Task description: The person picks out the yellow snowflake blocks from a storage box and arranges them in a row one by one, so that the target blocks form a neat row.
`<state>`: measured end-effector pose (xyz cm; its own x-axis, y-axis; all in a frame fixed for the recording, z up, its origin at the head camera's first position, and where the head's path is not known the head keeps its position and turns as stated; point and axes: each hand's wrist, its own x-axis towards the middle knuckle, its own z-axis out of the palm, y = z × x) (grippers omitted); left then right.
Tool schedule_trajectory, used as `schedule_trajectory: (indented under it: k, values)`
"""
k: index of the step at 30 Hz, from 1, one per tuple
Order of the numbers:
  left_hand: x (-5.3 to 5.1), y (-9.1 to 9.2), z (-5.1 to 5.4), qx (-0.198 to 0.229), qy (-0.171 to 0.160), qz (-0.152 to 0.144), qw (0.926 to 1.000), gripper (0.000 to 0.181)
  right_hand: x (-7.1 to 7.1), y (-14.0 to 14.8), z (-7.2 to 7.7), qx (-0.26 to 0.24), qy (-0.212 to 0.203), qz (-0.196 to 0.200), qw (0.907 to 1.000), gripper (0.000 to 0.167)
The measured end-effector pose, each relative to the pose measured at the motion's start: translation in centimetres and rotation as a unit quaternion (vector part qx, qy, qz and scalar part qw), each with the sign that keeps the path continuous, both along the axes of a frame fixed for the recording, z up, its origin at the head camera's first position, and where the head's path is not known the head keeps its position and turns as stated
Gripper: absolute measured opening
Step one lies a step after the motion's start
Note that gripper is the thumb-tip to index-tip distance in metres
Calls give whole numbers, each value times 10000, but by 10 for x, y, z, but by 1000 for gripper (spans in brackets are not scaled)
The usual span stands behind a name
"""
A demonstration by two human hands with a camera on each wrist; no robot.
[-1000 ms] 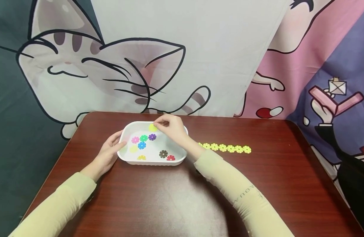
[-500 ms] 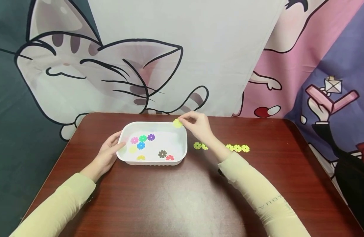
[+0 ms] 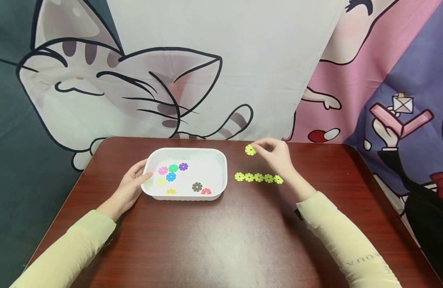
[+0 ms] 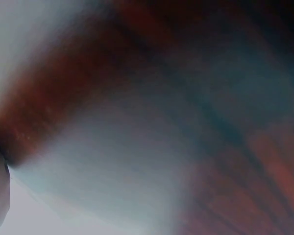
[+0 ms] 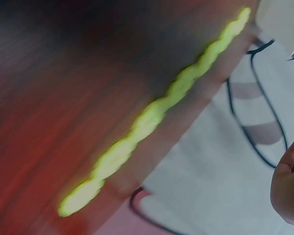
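In the head view my left hand (image 3: pixel 125 190) grips the left end of a white tray (image 3: pixel 192 197), its thumb over the rim. Several flower-shaped notched discs lie inside, among them a purple disc (image 3: pixel 183 167), a blue disc (image 3: pixel 171 177) and a red disc (image 3: pixel 206 191). Between thumb and fingers, my right hand (image 3: pixel 277 158) pinches a yellow notched disc (image 3: pixel 249 149) above the table, right of the tray. Below that hand runs a row of yellow discs (image 3: pixel 259 177), partly hidden by the wrist; it shows blurred as a yellow line (image 5: pixel 147 120) in the right wrist view. The left wrist view is mostly blur.
A dark red-brown wooden table (image 3: pixel 207 240) carries the tray and the row. Directly behind its far edge hangs a cartoon-printed cloth (image 3: pixel 271 72). Black fabric (image 3: pixel 428 224) is visible beyond the right side.
From the tray's far rim, my right hand has moved right with the yellow disc, out over the table beyond the tray. The left hand and tray keep their place.
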<state>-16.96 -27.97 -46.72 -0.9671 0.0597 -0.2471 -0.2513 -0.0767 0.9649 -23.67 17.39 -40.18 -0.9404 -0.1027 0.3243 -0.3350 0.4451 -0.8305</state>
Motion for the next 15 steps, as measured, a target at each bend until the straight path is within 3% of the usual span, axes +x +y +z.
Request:
schedule_trajectory:
  k: [7, 15]
  values:
    - [0, -1, 0, -21, -12, 6, 10000, 71, 4, 41, -9, 476, 23, -421, 9980, 15]
    - [0, -2, -1, 94, 42, 0, 9999, 65, 14, 87, -18, 666, -57, -706, 9953, 17]
